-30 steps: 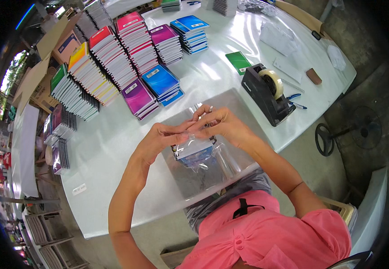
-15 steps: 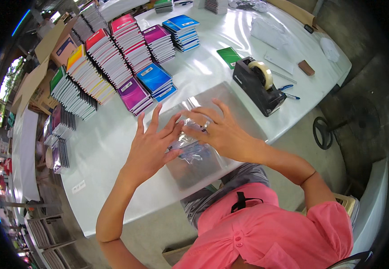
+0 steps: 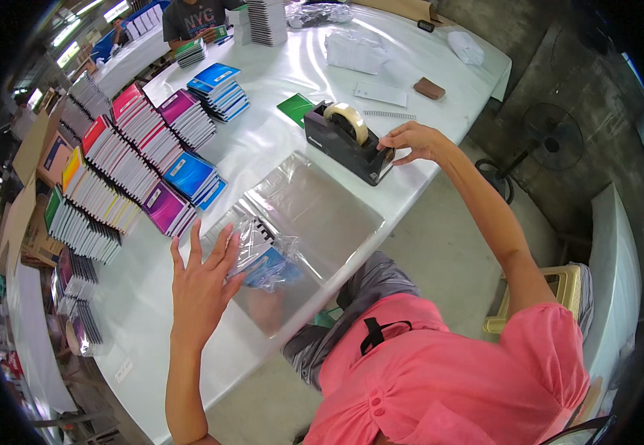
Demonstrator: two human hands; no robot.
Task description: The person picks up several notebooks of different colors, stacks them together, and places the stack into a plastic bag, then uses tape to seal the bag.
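Observation:
My left hand (image 3: 207, 285) has its fingers spread, the tips touching the near-left side of a blue spiral notebook (image 3: 266, 268) in a clear plastic bag. That bundle lies on a stack of flat clear plastic bags (image 3: 322, 215) at the table's near edge. My right hand (image 3: 414, 143) is at the cutter end of a black tape dispenser (image 3: 344, 148), its fingers bent together; what they pinch is too small to make out. A roll of tape (image 3: 346, 122) sits in the dispenser.
Stacks of coloured spiral notebooks (image 3: 129, 159) fill the table's left side. Beyond the dispenser lie a green notebook (image 3: 294, 110), a white card (image 3: 380, 93), a loose spiral (image 3: 390, 115) and a brown block (image 3: 429, 89). Across the table, a person (image 3: 196, 22) handles notebooks. A fan (image 3: 552, 137) stands right.
My right hand has left the bagged notebook and moved right to the tape dispenser. My left hand stays by the bundle. The view has shifted, showing a person across the table.

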